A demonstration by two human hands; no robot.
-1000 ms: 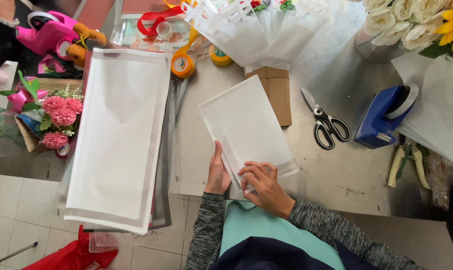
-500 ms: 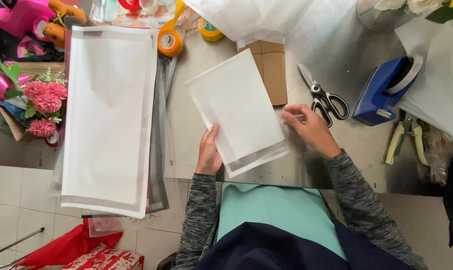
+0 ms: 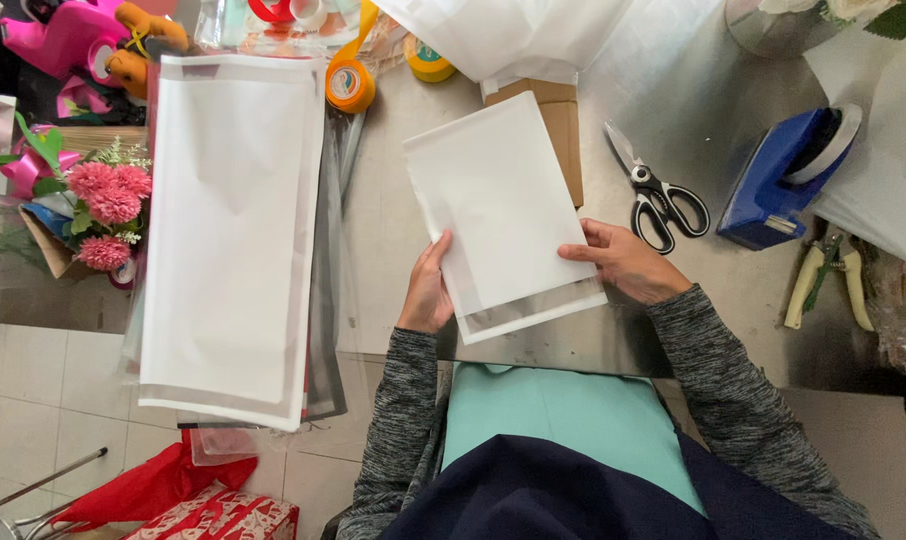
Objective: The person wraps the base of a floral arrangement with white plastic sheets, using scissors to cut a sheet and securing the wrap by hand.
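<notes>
A folded white sheet with a clear film layer (image 3: 498, 205) lies tilted on the metal table (image 3: 393, 200) in front of me. My left hand (image 3: 428, 290) presses flat against its lower left edge, fingers together. At the sheet's right edge rests my right hand (image 3: 625, 262), fingertips on the paper. Both hands steady the sheet rather than lift it. The clear film sticks out below the white paper at the near edge.
A tall stack of white and clear sheets (image 3: 233, 230) lies to the left. Black-handled scissors (image 3: 658, 200), a blue tape dispenser (image 3: 788, 180) and pale-handled pruners (image 3: 823, 280) are right. Orange tape rolls (image 3: 351, 82), a brown cardboard piece (image 3: 563, 120) and pink flowers (image 3: 108, 195) surround.
My right hand moved from the sheet's lower middle out toward the scissors, then back onto the sheet's right edge. The sheet shifted slightly; my left hand stayed on its left edge.
</notes>
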